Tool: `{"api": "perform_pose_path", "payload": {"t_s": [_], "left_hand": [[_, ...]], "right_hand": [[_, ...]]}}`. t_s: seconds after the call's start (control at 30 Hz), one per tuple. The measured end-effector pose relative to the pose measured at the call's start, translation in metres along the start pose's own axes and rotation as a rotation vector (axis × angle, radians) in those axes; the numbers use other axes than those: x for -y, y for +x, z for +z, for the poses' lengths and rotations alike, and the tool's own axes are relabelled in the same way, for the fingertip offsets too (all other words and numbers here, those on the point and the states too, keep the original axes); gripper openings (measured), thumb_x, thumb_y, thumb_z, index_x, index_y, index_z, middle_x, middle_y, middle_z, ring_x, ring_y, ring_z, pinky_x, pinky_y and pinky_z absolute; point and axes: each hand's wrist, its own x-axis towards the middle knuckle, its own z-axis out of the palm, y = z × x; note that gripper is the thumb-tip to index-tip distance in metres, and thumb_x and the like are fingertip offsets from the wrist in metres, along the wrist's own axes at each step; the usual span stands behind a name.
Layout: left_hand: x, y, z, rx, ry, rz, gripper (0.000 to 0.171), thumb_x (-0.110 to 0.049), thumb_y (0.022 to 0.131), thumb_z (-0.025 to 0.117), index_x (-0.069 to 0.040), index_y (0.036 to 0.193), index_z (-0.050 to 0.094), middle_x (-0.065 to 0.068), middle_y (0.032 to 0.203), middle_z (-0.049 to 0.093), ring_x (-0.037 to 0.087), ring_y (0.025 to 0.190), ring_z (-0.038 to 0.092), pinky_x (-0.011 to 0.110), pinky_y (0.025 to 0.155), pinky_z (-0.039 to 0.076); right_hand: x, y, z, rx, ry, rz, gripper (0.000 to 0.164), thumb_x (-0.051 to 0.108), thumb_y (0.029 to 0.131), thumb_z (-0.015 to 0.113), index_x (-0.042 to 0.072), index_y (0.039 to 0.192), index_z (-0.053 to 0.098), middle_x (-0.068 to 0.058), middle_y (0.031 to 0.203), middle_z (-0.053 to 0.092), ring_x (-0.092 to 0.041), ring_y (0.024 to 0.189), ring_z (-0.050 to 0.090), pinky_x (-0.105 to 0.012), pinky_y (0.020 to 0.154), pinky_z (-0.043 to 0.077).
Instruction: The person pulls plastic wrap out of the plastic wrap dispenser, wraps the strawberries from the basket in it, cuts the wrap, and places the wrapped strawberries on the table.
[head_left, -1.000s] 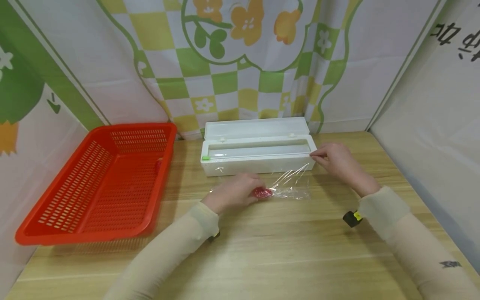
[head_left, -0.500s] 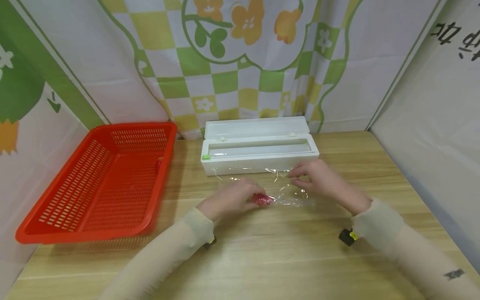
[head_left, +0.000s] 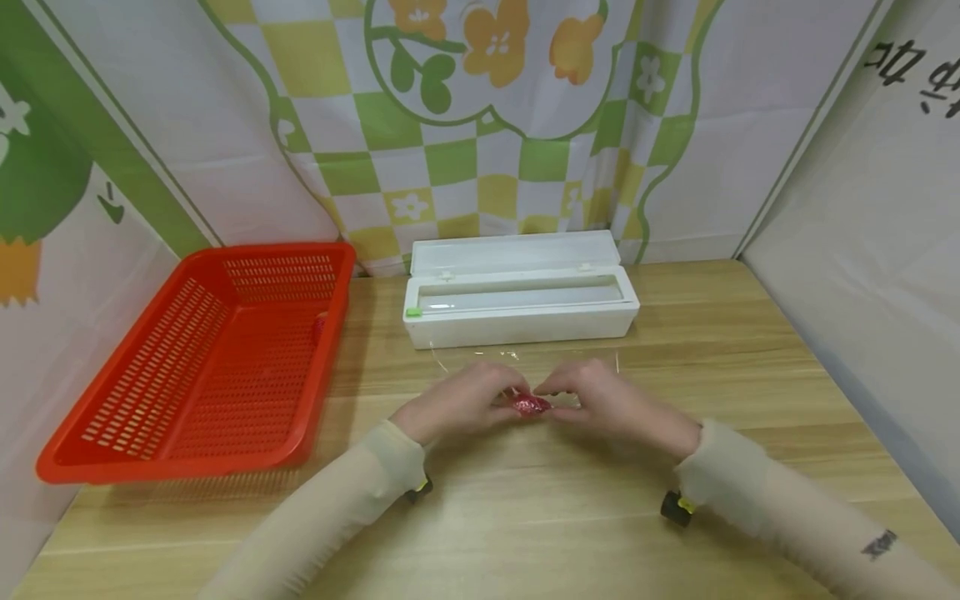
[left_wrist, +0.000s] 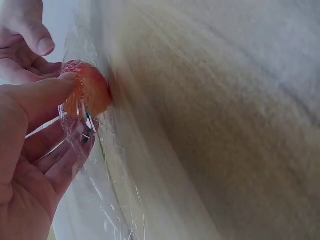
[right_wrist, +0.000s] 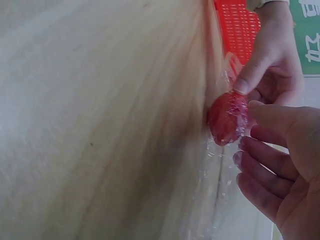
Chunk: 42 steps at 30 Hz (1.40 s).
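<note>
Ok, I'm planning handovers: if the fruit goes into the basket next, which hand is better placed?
Probably the left hand: it holds the fruit and sits nearer the basket than the right hand.

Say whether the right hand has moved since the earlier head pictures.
Yes, the right hand moved leftward and down in the image from the right end of the white box.

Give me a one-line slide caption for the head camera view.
Left hand and right hand flank a rounded red item in clear plastic film, before an open long white plastic box.
</note>
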Motion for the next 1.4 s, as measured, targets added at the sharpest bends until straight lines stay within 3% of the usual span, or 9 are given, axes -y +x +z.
{"api": "perform_pose_path", "payload": {"t_s": [0.27, 0.6, 0.87, 1.0, 1.17, 1.4], "left_hand": [[-0.003, -0.002, 0.0, 0.017, -0.024, -0.014, 0.016, -0.03, 0.088, 0.067, -0.02, 0.1, 0.072, -0.012, 0.092, 0.066, 0.005, 0.086, 0.059, 0.022, 0.081, 0.047], [-0.006, -0.004, -0.001, 0.072, -0.086, -0.096, 0.017, -0.036, 0.088, 0.066, -0.023, 0.097, 0.071, -0.016, 0.087, 0.067, 0.0, 0.08, 0.058, 0.021, 0.077, 0.049], [-0.01, -0.007, -0.006, 0.025, 0.004, -0.06, 0.018, -0.033, 0.086, 0.07, -0.021, 0.099, 0.068, -0.01, 0.099, 0.066, 0.008, 0.094, 0.06, 0.025, 0.085, 0.049], [-0.011, -0.007, -0.005, 0.033, 0.013, -0.018, 0.019, -0.029, 0.08, 0.076, -0.023, 0.093, 0.065, -0.011, 0.096, 0.062, 0.008, 0.091, 0.058, 0.024, 0.083, 0.049], [-0.009, -0.007, -0.001, 0.045, 0.011, -0.017, 0.023, -0.024, 0.078, 0.078, -0.024, 0.096, 0.064, -0.013, 0.096, 0.06, 0.005, 0.091, 0.057, 0.022, 0.083, 0.049], [-0.007, -0.008, -0.001, 0.025, -0.003, -0.034, 0.018, -0.023, 0.084, 0.072, -0.022, 0.1, 0.065, -0.012, 0.098, 0.063, 0.006, 0.091, 0.058, 0.024, 0.084, 0.049]], "right_hand": [[0.001, 0.001, 0.007, 0.014, 0.075, 0.015, 0.022, 0.022, 0.081, 0.074, 0.018, 0.103, 0.074, 0.007, 0.099, 0.073, -0.004, 0.089, 0.065, -0.028, 0.081, 0.054], [-0.001, 0.0, 0.013, 0.048, 0.219, 0.127, 0.02, 0.021, 0.081, 0.075, 0.026, 0.1, 0.073, 0.015, 0.096, 0.071, 0.0, 0.087, 0.062, -0.024, 0.08, 0.053], [-0.006, 0.002, 0.012, 0.097, 0.279, 0.169, 0.017, 0.024, 0.082, 0.073, 0.027, 0.099, 0.073, 0.015, 0.096, 0.072, -0.001, 0.086, 0.064, -0.024, 0.079, 0.053], [-0.009, 0.003, 0.012, 0.122, 0.287, 0.194, 0.018, 0.029, 0.083, 0.071, 0.028, 0.102, 0.073, 0.015, 0.098, 0.072, 0.001, 0.087, 0.063, -0.021, 0.078, 0.053], [-0.01, 0.003, 0.012, 0.131, 0.303, 0.207, 0.021, 0.034, 0.085, 0.07, 0.029, 0.104, 0.073, 0.015, 0.1, 0.072, 0.0, 0.089, 0.064, -0.022, 0.08, 0.053], [-0.008, 0.004, 0.01, 0.06, 0.264, 0.178, 0.023, 0.027, 0.083, 0.072, 0.024, 0.106, 0.072, 0.011, 0.101, 0.071, -0.002, 0.087, 0.062, -0.022, 0.077, 0.053]]}}
